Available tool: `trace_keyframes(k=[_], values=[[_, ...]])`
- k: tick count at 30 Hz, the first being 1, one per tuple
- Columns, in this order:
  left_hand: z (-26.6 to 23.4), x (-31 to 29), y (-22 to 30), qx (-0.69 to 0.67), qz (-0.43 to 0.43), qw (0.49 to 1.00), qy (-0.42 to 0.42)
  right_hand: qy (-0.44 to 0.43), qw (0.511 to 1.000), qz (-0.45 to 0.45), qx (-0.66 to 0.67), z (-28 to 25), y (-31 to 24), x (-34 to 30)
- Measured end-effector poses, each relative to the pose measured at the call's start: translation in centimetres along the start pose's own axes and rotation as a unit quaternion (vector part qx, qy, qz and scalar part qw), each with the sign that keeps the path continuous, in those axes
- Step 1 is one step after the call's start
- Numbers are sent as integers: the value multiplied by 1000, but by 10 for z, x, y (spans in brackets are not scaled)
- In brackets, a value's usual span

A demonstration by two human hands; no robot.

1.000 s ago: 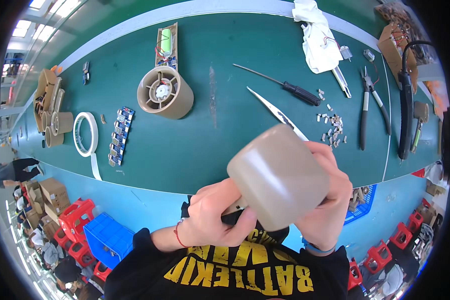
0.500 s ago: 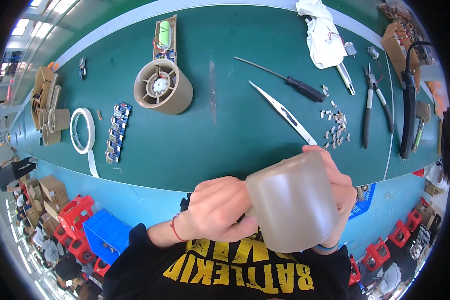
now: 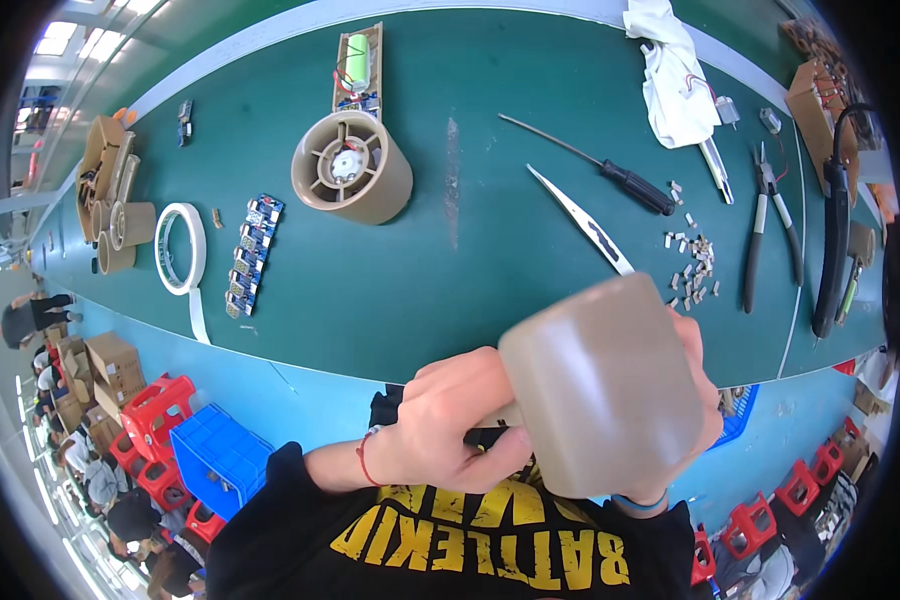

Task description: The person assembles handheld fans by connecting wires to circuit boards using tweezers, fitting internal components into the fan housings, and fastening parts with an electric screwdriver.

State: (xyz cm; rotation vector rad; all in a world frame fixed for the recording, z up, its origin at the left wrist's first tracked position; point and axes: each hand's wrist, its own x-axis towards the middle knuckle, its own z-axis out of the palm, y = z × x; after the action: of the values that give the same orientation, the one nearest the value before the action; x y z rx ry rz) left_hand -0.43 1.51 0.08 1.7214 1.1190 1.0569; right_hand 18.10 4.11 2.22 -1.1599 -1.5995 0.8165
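Observation:
A beige plastic fan housing (image 3: 600,390), wide and cylindrical, is held tilted in front of my chest, its smooth outer wall toward me. My right hand (image 3: 702,390) is closed around its far right side, with most of the fingers hidden behind the wall. At the left edge of the housing, my left hand (image 3: 452,425) has its fingers curled and thumb bent in. The fingertips go behind the edge, so what they pinch is hidden. Just beyond the housing lie white pointed tweezers (image 3: 580,220) and a scatter of small metal parts (image 3: 695,265).
A second fan housing (image 3: 355,180) with a battery handle stands on the green table (image 3: 420,300). To its left are circuit boards (image 3: 253,255) and a tape roll (image 3: 180,250). Rightward lie a screwdriver (image 3: 635,188), pliers (image 3: 760,230), a white cloth (image 3: 675,90) and a black-handled tool (image 3: 832,240).
The held housing has turned slightly and come up a little to the right, hiding more of my right hand. My left hand stays at its left edge. The whole view has shifted slightly.

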Motion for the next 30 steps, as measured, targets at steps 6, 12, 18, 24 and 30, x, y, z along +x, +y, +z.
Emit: trace_keyframes(k=[6,12,18,24,30], values=[[-2,3,-4,-100,30,994,13,14,1000,14,23,2,-1,-7],[-9,4,-5,-77,7,996,-32,17,998,46,34,4,-3,-8],[-9,9,-8,-38,75,996,-28,13,996,72,50,2,4,-10],[-11,5,-10,-35,59,997,-29,28,992,68,107,10,6,-7],[-13,5,-17,-4,101,994,-44,-31,984,167,54,2,2,-4]])
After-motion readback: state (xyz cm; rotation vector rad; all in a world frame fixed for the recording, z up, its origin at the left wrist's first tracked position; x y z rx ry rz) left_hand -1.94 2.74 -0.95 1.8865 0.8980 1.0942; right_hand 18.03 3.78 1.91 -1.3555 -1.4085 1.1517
